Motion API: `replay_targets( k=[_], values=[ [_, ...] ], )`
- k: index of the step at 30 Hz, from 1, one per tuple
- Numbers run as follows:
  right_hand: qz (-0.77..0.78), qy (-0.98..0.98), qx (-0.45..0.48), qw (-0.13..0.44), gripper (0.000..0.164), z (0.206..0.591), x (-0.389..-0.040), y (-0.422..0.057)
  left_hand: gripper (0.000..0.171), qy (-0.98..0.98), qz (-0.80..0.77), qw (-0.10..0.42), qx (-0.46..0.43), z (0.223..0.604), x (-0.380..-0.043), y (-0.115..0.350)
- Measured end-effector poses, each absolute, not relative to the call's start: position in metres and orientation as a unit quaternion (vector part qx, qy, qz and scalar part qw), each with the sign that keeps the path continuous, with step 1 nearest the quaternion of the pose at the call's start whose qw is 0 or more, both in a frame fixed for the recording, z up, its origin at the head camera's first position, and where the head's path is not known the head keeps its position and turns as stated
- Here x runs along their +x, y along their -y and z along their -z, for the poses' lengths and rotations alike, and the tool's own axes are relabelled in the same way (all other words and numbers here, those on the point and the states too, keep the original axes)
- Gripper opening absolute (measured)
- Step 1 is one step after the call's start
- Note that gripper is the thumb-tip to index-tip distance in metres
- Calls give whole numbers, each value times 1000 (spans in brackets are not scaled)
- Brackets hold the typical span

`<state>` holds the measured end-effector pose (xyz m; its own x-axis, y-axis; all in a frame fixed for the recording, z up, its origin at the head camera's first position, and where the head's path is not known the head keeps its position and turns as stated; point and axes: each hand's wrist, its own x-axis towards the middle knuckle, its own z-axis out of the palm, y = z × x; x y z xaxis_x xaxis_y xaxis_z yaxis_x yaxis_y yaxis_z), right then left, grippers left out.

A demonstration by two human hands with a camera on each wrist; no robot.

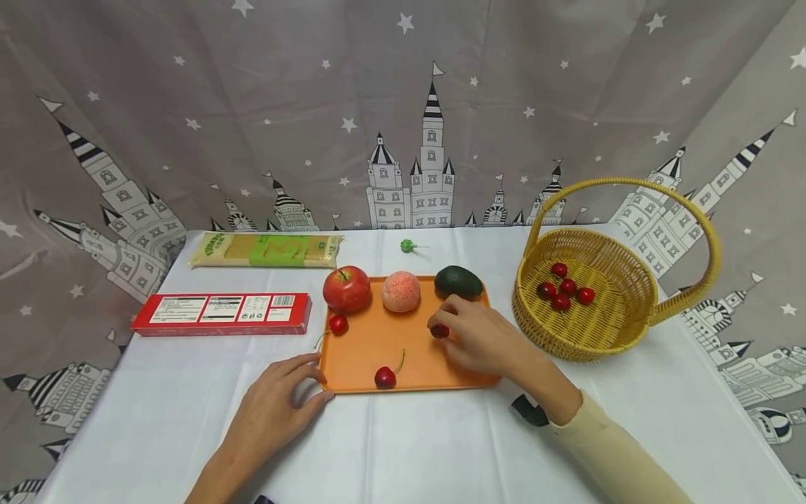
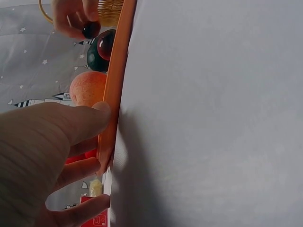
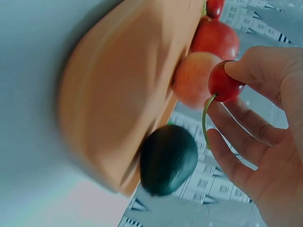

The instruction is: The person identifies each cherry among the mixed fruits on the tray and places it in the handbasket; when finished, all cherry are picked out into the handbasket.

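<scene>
The held cherry (image 3: 221, 87) has a smooth, glossy skin, and the apple (image 1: 348, 292) shines much the same. The peach (image 1: 401, 292) is matt, speckled and slightly rough-looking, while the avocado (image 1: 458, 282) is smooth with a low sheen. The tray (image 1: 412, 336) looks like smooth plastic. The basket (image 1: 613, 308) is woven, ridged and faintly shiny, like wicker or plastic cane. Glossy clear film wraps the noodle packet (image 1: 267, 250); the box (image 1: 220, 328) looks like smooth printed card. Tablecloth (image 1: 415, 448) and backdrop (image 1: 302, 91) are matt, creased cloth; the sleeve (image 1: 620, 455) is matt fabric
</scene>
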<state>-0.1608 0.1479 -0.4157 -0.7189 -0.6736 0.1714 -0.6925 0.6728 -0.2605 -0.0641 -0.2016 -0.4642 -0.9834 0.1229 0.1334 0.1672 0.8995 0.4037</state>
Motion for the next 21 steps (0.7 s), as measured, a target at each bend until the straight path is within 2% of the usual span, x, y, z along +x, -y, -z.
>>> replay_targets(
  k=[14,21],
  values=[
    [-171,924,335,70,29,409,-157,-189,23,974,210,52,-70,464,-63,203],
    [-185,918,328,123,31,406,-153,-213,23,973,214,53,-74,466,-64,203]
  ],
)
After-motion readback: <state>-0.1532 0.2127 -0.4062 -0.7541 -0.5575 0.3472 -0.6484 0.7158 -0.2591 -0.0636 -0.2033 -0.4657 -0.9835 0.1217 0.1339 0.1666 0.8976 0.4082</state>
